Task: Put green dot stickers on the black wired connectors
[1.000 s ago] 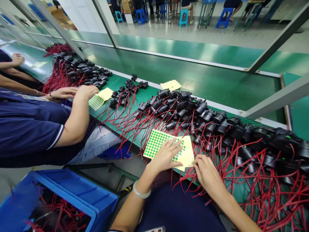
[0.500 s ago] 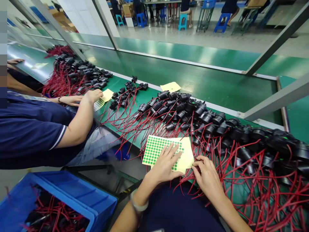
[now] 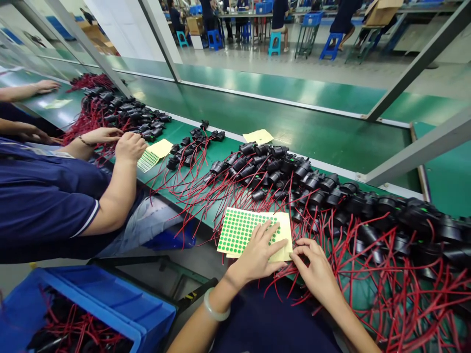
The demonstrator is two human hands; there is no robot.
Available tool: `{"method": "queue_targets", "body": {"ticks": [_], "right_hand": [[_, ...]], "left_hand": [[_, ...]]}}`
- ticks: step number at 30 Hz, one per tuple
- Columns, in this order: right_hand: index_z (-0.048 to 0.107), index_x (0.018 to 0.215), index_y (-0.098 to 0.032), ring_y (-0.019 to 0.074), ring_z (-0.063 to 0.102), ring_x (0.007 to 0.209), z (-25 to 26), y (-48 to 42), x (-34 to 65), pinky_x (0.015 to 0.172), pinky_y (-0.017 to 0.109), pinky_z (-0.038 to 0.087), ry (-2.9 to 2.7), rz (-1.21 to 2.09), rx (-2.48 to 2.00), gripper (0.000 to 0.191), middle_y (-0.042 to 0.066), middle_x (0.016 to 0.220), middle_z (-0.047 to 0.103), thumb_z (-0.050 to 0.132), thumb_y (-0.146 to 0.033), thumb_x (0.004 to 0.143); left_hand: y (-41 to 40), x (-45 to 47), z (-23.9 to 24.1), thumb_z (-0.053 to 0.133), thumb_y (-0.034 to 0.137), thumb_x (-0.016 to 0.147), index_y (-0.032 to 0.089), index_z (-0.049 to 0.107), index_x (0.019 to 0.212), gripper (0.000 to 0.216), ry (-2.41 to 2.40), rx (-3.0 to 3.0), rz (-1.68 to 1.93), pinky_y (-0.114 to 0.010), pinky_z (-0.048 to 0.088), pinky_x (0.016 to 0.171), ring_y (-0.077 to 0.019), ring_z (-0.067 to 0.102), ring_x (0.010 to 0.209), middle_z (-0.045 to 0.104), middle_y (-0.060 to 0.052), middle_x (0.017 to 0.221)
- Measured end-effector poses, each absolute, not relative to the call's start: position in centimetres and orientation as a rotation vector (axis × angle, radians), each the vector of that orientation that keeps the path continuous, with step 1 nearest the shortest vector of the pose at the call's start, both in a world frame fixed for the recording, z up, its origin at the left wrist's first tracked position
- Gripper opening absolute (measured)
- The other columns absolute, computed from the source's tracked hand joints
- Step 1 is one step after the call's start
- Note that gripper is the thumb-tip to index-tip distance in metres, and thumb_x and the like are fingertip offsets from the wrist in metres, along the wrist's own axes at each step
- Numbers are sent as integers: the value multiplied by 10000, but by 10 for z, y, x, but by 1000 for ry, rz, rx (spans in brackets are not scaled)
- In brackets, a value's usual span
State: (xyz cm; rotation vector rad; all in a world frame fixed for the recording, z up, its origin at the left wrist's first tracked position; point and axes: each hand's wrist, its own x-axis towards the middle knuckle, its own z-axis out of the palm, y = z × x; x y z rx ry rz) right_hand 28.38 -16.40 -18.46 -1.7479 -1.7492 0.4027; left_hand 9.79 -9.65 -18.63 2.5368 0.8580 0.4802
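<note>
My left hand lies flat, fingers spread, on a yellow sheet of small green round stickers at the near edge of the green bench. My right hand sits just right of the sheet's corner, its fingers curled and pinched at the sheet's edge; what they grip is too small to make out. Behind and right of both hands lies a long heap of black cylindrical parts with red wires.
A co-worker in a dark blue shirt sits at left, hands by another sticker sheet and a second pile of parts. A blue bin of wired parts stands at lower left. A loose yellow sheet lies farther back.
My left hand slid slightly toward me on the sheet and my right hand closed in on the sheet's corner. The co-worker's hand lifted off the other sheet toward the far pile.
</note>
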Motion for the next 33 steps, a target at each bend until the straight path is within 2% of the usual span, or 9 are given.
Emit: {"method": "queue_targets", "body": {"ticks": [4, 6, 8, 11, 14, 18, 25, 30, 33], "right_hand": [[569, 753, -211, 160, 652, 786, -169, -159, 280, 684, 269, 559, -1762, 530, -1615, 307, 44, 854, 632, 415, -368, 966], [556, 823, -207, 132, 646, 700, -162, -158, 279, 624, 223, 552, -1765, 534, -1577, 252, 21, 791, 633, 405, -337, 978], [553, 961, -198, 135, 646, 699, -156, -159, 280, 632, 232, 555, -1765, 475, -1570, 156, 26, 815, 642, 447, -311, 967], [564, 1114, -205, 197, 639, 893, -148, -160, 283, 779, 338, 554, -1818, 337, -1547, 211, 88, 1004, 631, 536, -293, 925], [620, 1105, -241, 230, 601, 997, -144, -158, 285, 843, 398, 534, -1926, 236, -1483, 209, 95, 1092, 612, 559, -254, 906], [640, 1094, -244, 205, 605, 987, -142, -152, 286, 862, 372, 535, -2051, 146, -1373, 222, 61, 1017, 655, 530, -179, 913], [644, 1124, -201, 207, 616, 951, -149, -150, 296, 794, 354, 535, -2179, -51, -1219, 291, 84, 1001, 676, 528, -83, 884], [658, 1112, -216, 179, 639, 922, -159, -149, 309, 728, 301, 543, -2183, -145, -1031, 313, 81, 969, 673, 463, -85, 904], [666, 1113, -237, 162, 649, 889, -164, -149, 314, 718, 283, 552, -2144, -141, -974, 311, 62, 957, 661, 499, -94, 892]], "left_hand": [[-99, 104, -186, 559, 398, 881, 213, 634, 1163, 346, 809, 2503, 691, -515, 342, 1088, -302, 353, 1352, 505, -116, 1393], [-99, 106, -186, 522, 304, 904, 210, 669, 1085, 252, 828, 2466, 811, -477, 395, 1048, -269, 434, 1282, 598, -92, 1288], [-97, 108, -184, 507, 251, 902, 210, 694, 1013, 221, 856, 2440, 890, -459, 425, 1013, -255, 479, 1226, 644, -79, 1214], [-94, 109, -180, 512, 246, 897, 223, 715, 957, 213, 884, 2430, 873, -470, 424, 1006, -260, 482, 1218, 659, -76, 1188], [-91, 109, -175, 519, 253, 900, 241, 721, 987, 221, 874, 2437, 795, -481, 406, 1023, -263, 462, 1243, 647, -72, 1214], [-87, 108, -168, 527, 242, 897, 240, 729, 989, 222, 831, 2447, 748, -456, 393, 1046, -260, 438, 1269, 633, -57, 1246], [-81, 109, -165, 529, 253, 896, 213, 740, 956, 222, 776, 2375, 707, -442, 394, 1058, -264, 438, 1268, 647, -51, 1221], [-79, 112, -166, 572, 220, 845, 205, 740, 932, 190, 726, 2235, 660, -439, 391, 1079, -261, 434, 1278, 648, -45, 1216], [-79, 115, -167, 585, 212, 822, 192, 742, 927, 190, 688, 2240, 661, -425, 373, 1100, -256, 422, 1287, 642, -56, 1218]]}}
